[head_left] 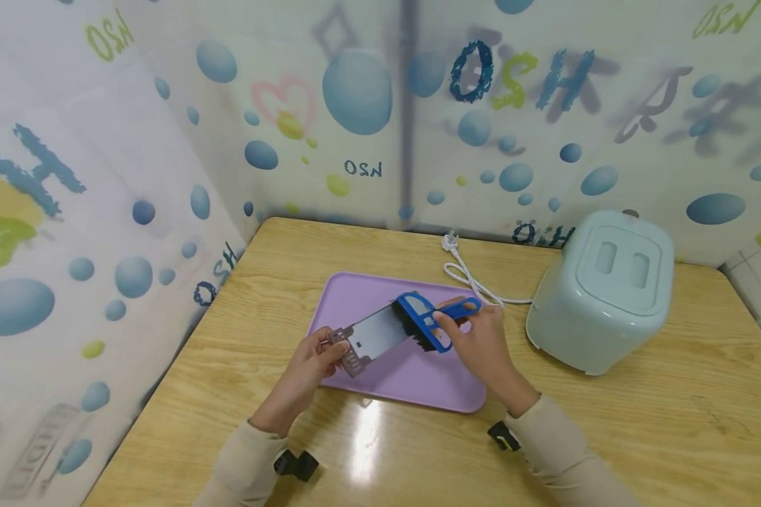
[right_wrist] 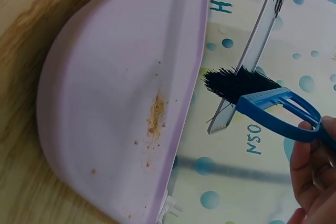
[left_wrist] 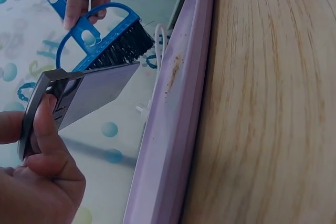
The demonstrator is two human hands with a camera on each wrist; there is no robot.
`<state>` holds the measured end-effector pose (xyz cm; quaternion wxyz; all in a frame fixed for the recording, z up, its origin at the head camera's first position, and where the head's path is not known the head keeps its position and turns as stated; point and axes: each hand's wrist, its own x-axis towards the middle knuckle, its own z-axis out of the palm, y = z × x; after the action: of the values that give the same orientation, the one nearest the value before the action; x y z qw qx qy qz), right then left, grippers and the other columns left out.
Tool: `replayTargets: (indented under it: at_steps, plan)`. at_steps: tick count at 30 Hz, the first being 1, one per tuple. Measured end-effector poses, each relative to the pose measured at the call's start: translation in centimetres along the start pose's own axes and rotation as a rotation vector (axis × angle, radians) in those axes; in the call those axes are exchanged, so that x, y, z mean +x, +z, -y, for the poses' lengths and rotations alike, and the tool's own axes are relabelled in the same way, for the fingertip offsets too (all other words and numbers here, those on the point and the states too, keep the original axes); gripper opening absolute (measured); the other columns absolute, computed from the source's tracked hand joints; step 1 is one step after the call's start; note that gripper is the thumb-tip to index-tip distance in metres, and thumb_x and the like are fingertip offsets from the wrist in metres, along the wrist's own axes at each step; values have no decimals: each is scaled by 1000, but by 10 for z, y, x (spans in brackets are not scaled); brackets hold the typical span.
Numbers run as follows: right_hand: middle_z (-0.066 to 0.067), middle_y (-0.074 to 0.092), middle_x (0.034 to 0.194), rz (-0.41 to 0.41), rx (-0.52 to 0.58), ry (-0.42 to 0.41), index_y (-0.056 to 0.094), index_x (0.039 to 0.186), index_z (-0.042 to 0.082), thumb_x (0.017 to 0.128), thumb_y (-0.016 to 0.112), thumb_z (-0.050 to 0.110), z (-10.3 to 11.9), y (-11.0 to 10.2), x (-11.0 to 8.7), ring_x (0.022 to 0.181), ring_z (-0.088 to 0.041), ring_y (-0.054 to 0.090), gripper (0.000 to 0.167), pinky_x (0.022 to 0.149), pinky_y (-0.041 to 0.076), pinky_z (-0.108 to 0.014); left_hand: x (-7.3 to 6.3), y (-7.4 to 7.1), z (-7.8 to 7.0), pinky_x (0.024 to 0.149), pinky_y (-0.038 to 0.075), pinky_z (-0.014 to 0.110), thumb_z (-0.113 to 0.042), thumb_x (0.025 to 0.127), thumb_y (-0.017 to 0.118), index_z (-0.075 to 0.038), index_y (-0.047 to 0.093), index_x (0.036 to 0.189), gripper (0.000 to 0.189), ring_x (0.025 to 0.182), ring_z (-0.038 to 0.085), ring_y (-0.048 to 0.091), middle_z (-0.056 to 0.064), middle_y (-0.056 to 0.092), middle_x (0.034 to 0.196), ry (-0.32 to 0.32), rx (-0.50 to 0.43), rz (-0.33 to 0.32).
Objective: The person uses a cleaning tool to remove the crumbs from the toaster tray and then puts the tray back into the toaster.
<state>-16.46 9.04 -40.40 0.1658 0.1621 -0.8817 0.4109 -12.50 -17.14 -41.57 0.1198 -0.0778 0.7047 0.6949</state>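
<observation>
My left hand (head_left: 307, 366) pinches the grey end of a toaster crumb tray (head_left: 377, 336), a flat shiny metal plate held tilted above the purple tray (head_left: 412, 387). In my right hand (head_left: 485, 345) is a blue hand brush (head_left: 459, 308), gripped by its looped handle. Its black bristles lie across the far part of the metal plate, as the right wrist view also shows. Below, brown crumbs (right_wrist: 156, 116) are scattered on the purple tray, with a denser streak near one edge.
A pale blue-green toaster (head_left: 609, 289) stands at the right of the wooden table (head_left: 241, 317). Its white cord (head_left: 472, 282) and plug (head_left: 449, 242) lie behind the purple tray. A patterned curtain wall (head_left: 368, 91) rises behind the table and on the left.
</observation>
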Motion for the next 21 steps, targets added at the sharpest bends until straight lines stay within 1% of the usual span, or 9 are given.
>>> replayTargets:
  at_steps: [3, 7, 10, 14, 16, 21]
  plan:
    - [-6, 70, 72, -6, -17, -17, 72, 91, 7, 89, 69, 17, -3, -1, 0, 69, -18, 61, 11, 83, 26, -45, 0, -1, 0, 58, 35, 20, -4, 94, 53, -6, 44, 84, 13, 62, 6, 49, -8, 55, 67, 6, -2, 9]
    - [-6, 68, 71, -10, -61, -18, 71, 90, 7, 88, 69, 17, -6, -2, 1, 68, -19, 59, 10, 82, 27, -46, -1, -2, -1, 58, 35, 20, -4, 94, 52, -6, 44, 85, 12, 62, 5, 49, -9, 55, 67, 10, -3, 18]
    - [-7, 67, 68, -18, -102, -13, 71, 88, 6, 87, 70, 17, -9, -2, 2, 66, -22, 58, 11, 80, 27, -45, -1, -2, -1, 58, 34, 20, -4, 95, 52, -6, 44, 85, 13, 62, 5, 49, -9, 55, 67, 10, -8, 18]
    - [-8, 66, 65, -35, -161, -31, 71, 87, 5, 86, 71, 17, -14, -2, 2, 63, -26, 58, 12, 77, 28, -45, -1, -2, -2, 58, 35, 20, -3, 94, 51, -6, 45, 84, 13, 62, 5, 48, -8, 54, 68, 15, -7, 14]
    - [-7, 65, 63, -45, -192, -46, 70, 86, 5, 86, 71, 18, -16, -2, 2, 61, -26, 57, 13, 75, 28, -45, -1, -3, -2, 58, 35, 20, -3, 95, 51, -6, 45, 84, 13, 62, 5, 48, -8, 54, 68, 15, -4, 12]
    - [-7, 61, 59, -65, -259, -67, 68, 82, 4, 85, 72, 19, -21, -3, 2, 55, -21, 49, 15, 73, 28, -43, -1, -4, -2, 58, 35, 20, -3, 95, 51, -6, 44, 84, 13, 62, 5, 48, -8, 54, 68, 10, -3, 14]
